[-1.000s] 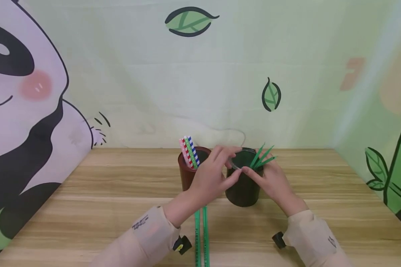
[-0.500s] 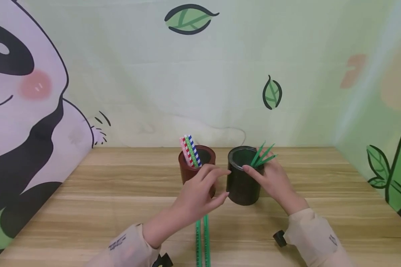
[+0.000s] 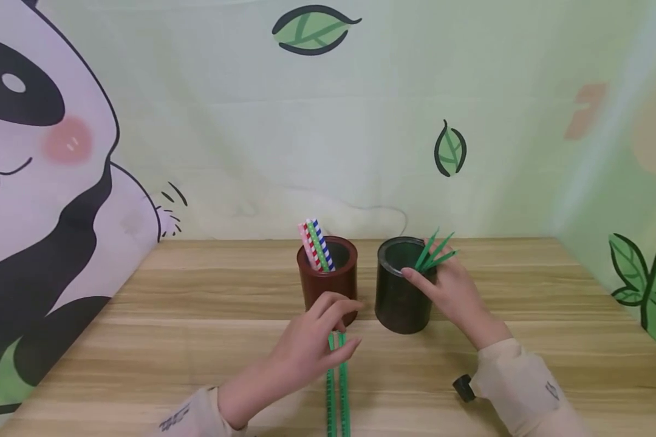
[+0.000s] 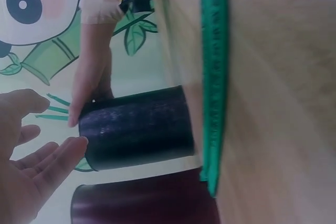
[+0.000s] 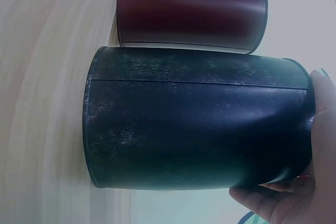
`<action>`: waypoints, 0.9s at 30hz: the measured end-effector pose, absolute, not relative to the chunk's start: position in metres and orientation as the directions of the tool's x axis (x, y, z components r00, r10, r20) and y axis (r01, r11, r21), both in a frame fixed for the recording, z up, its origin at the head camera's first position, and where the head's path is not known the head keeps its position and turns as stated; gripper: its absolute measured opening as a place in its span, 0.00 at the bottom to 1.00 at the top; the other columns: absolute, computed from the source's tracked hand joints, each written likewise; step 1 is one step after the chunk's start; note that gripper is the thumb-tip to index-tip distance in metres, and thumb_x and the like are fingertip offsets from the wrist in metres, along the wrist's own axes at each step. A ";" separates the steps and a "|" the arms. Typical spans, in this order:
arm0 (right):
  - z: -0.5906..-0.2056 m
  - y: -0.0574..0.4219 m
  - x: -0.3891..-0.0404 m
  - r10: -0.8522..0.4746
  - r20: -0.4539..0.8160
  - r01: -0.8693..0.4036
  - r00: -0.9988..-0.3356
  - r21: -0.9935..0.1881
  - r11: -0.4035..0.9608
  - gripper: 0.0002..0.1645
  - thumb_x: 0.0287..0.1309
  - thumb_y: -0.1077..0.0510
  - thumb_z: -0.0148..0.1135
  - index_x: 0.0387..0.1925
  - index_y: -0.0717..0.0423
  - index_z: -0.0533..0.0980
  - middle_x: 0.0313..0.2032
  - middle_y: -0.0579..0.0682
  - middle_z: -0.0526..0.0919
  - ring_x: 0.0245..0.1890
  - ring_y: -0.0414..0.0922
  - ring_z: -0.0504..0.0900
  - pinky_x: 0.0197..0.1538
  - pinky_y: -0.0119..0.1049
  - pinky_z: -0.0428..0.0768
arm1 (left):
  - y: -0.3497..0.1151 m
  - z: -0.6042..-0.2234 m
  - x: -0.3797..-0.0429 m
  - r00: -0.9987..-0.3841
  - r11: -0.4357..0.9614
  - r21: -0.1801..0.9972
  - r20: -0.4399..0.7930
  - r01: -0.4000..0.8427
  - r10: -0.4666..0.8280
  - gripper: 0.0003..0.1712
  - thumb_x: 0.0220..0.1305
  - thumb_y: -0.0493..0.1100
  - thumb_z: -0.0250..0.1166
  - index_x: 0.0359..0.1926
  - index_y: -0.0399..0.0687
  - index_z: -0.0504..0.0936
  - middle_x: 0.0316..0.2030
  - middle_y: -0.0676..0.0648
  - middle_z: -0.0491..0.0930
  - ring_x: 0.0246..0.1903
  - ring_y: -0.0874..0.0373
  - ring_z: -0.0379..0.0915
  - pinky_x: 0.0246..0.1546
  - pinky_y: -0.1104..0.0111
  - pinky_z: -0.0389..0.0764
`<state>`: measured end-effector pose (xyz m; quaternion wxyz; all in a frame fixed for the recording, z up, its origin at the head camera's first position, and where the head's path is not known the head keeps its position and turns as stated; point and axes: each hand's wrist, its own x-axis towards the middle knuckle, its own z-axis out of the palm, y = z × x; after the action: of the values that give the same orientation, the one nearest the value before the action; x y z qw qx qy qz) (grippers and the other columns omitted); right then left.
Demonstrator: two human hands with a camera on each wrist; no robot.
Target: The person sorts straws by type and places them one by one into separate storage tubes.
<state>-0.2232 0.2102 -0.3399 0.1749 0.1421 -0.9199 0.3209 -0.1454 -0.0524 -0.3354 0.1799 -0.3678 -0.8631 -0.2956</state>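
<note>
My right hand (image 3: pixel 459 297) grips the black pen holder (image 3: pixel 403 303) at its upper right, thumb at the near rim and fingers round the far side. Several thin green sticks (image 3: pixel 434 252) with pointed ends lean out of this holder beside the hand. In the right wrist view, the holder's dark side (image 5: pixel 194 124) fills the middle. Holding nothing, my left hand (image 3: pixel 306 343) hovers with loosely bent fingers in front of the dark red pen holder (image 3: pixel 328 285). Two long green strips (image 3: pixel 338 388) with dark print lie below that hand on the table.
Several striped and dotted paper straws (image 3: pixel 317 246) stand in the red holder, left of the black one. The wooden table (image 3: pixel 158 328) meets a printed backdrop (image 3: pixel 224 152) at its far edge.
My left hand has let go of the black holder's rim and drawn back left and toward me. The right hand keeps its grip there.
</note>
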 end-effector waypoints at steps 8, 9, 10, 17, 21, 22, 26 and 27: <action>-0.337 0.211 -0.222 -0.142 0.375 -0.341 -0.916 -0.544 0.767 0.49 0.62 0.36 0.55 0.71 0.63 0.55 0.71 0.65 0.57 0.71 0.63 0.57 0.68 0.62 0.60 | -0.059 -0.351 -0.137 -0.726 0.612 0.395 0.432 0.686 0.535 0.25 0.57 0.42 0.70 0.55 0.47 0.73 0.44 0.49 0.74 0.29 0.64 0.75 0.26 0.82 0.72; -0.337 0.211 -0.221 -0.142 0.375 -0.342 -0.916 -0.544 0.766 0.49 0.62 0.36 0.55 0.71 0.63 0.55 0.71 0.65 0.57 0.71 0.63 0.57 0.68 0.62 0.60 | -0.060 -0.352 -0.136 -0.743 0.622 0.409 0.408 0.668 0.530 0.25 0.57 0.42 0.70 0.55 0.47 0.73 0.44 0.49 0.74 0.29 0.64 0.75 0.26 0.82 0.72; -0.337 0.211 -0.222 -0.143 0.375 -0.342 -0.916 -0.544 0.766 0.49 0.63 0.36 0.55 0.72 0.63 0.55 0.71 0.65 0.57 0.71 0.63 0.57 0.68 0.63 0.60 | -0.060 -0.352 -0.135 -0.768 0.632 0.436 0.369 0.641 0.524 0.25 0.57 0.42 0.70 0.55 0.47 0.73 0.43 0.49 0.74 0.29 0.64 0.74 0.26 0.81 0.72; -0.338 0.209 -0.220 -0.139 0.420 -0.373 -0.897 -0.549 0.748 0.50 0.61 0.33 0.55 0.71 0.64 0.56 0.70 0.65 0.59 0.69 0.65 0.60 0.66 0.63 0.63 | -0.065 -0.353 -0.133 -0.882 0.686 0.590 0.101 0.426 0.461 0.25 0.56 0.42 0.70 0.55 0.46 0.73 0.42 0.45 0.76 0.23 0.68 0.68 0.25 0.77 0.72; -0.338 0.210 -0.220 -0.140 0.418 -0.372 -0.897 -0.546 0.751 0.51 0.61 0.33 0.55 0.71 0.65 0.56 0.70 0.66 0.59 0.69 0.65 0.60 0.66 0.63 0.63 | -0.066 -0.358 -0.134 -0.905 0.735 0.566 0.050 0.374 0.422 0.27 0.55 0.43 0.71 0.55 0.44 0.73 0.39 0.45 0.77 0.26 0.64 0.69 0.26 0.73 0.71; -0.338 0.210 -0.220 -0.141 0.413 -0.369 -0.900 -0.546 0.752 0.50 0.61 0.33 0.54 0.71 0.65 0.56 0.70 0.66 0.59 0.69 0.64 0.60 0.67 0.63 0.63 | -0.066 -0.360 -0.134 -0.912 0.750 0.555 0.039 0.360 0.409 0.27 0.54 0.44 0.71 0.54 0.44 0.73 0.38 0.46 0.77 0.26 0.63 0.69 0.26 0.73 0.71; -0.338 0.211 -0.222 -0.147 0.390 -0.357 -0.909 -0.548 0.756 0.49 0.63 0.35 0.54 0.71 0.63 0.55 0.71 0.65 0.58 0.70 0.64 0.59 0.67 0.62 0.62 | -0.066 -0.370 -0.136 -0.928 0.790 0.529 -0.014 0.308 0.371 0.27 0.54 0.46 0.71 0.52 0.43 0.73 0.32 0.50 0.75 0.25 0.63 0.68 0.24 0.73 0.70; -0.339 0.211 -0.222 -0.148 0.389 -0.357 -0.909 -0.547 0.757 0.49 0.63 0.36 0.54 0.71 0.63 0.55 0.71 0.65 0.58 0.70 0.64 0.59 0.67 0.62 0.62 | -0.065 -0.372 -0.136 -0.931 0.795 0.530 -0.028 0.294 0.363 0.26 0.54 0.46 0.71 0.52 0.42 0.73 0.31 0.50 0.75 0.25 0.63 0.68 0.23 0.74 0.70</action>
<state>-0.2223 0.2109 -0.3387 0.1635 0.1368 -0.9229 0.3207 -0.1364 -0.0654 -0.3720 -0.0641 -0.1737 -0.9452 -0.2688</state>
